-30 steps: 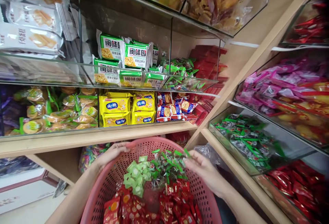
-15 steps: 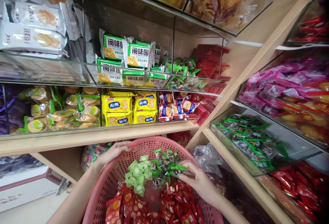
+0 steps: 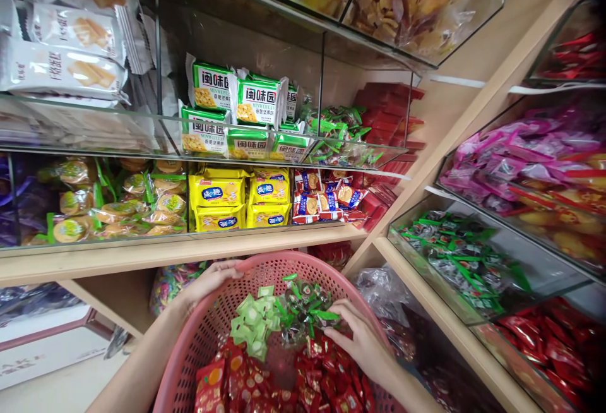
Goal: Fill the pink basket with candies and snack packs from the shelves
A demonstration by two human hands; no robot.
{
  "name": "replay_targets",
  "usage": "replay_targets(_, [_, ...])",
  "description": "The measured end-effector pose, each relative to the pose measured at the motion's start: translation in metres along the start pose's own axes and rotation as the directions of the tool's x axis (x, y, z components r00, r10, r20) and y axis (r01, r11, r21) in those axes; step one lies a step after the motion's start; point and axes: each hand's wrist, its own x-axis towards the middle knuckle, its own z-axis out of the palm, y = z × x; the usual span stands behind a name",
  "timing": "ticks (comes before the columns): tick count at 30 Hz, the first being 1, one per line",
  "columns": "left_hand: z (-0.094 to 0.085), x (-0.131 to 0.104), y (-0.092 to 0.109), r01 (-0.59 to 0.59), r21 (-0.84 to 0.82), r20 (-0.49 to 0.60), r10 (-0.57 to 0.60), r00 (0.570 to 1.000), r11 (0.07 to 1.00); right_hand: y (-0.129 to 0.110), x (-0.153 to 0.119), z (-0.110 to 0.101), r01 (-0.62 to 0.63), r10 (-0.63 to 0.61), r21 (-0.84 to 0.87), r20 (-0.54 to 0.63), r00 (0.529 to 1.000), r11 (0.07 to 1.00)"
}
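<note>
A pink perforated plastic basket (image 3: 171,343) sits below the shelf edge. My left hand (image 3: 215,280) is closed over its upper left rim. Inside are pale green wrapped sweets (image 3: 255,324), clear-wrapped dark sweets with green twisted ends (image 3: 305,305), and red packets with gold and orange print (image 3: 218,378). More small red-wrapped sweets (image 3: 331,375) fill the lower right. My right hand (image 3: 360,340) reaches over the right rim, thumb and fingers apart, at the edge of the green-ended sweets. One green wrapper end lies beside its fingertips; whether they touch it is unclear.
Clear shelf bins hold green-and-white snack packs (image 3: 255,103), yellow packs (image 3: 218,192), round biscuits (image 3: 165,204) and white cake packs (image 3: 71,69). To the right are bins of green-ended sweets (image 3: 461,261) and red packets (image 3: 549,343). A wooden ledge (image 3: 118,255) runs above the basket.
My right hand has shifted slightly, its thumb and fingers parting more beside the green-ended sweets. My left hand stays on the basket rim. The camera view has moved a little.
</note>
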Motion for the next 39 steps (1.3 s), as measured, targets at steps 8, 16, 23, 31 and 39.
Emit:
replay_targets(8, [-0.003,0.001,-0.003,-0.014,0.015,0.008,0.014,1.000,1.000,-0.001,0.002,0.004,-0.149,0.185,0.263,-0.118,0.976,0.953])
replay_targets(16, [-0.002,0.004,-0.003,-0.009,-0.018,0.007,0.009,1.000,1.000,-0.002,0.026,-0.033,-0.127,0.119,-0.017,-0.243,0.963,0.992])
replay_targets(23, [-0.004,0.002,-0.004,-0.002,0.002,-0.016,0.002,1.000,1.000,0.005,0.040,-0.027,-0.070,0.018,-0.274,-0.189,0.982,0.959])
replay_targets(31, [-0.002,0.002,-0.003,-0.015,0.020,0.004,0.015,1.000,1.000,0.006,0.050,-0.024,-0.028,-0.051,-0.437,-0.168,0.985,0.899])
replay_targets(39, [-0.003,0.002,-0.004,-0.026,-0.016,0.033,0.027,0.999,1.000,-0.007,0.058,-0.023,-0.024,-0.086,-0.432,-0.232,0.969,0.902])
